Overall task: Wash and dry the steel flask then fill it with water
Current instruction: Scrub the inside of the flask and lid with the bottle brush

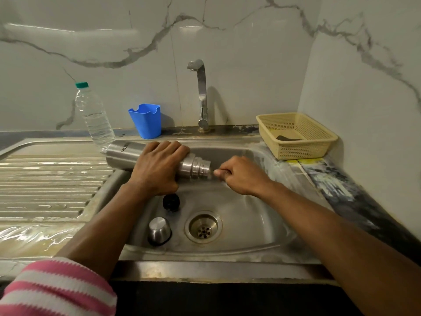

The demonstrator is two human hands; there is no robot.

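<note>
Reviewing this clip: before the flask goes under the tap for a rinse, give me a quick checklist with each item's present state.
1. Steel flask held firmly: ok. The left hand wraps its body and holds it on its side over the sink.
2. Flask mouth open: ok. The steel cup lid and black stopper lie in the basin.
3. Right hand free: cannot tell. Its fingers are curled at the flask mouth; whether they pinch anything is unclear.
4. Tap running: not ok. No stream is visible.
5. Drain unblocked: ok.
6. Flask mouth below the spout: cannot tell.
</note>
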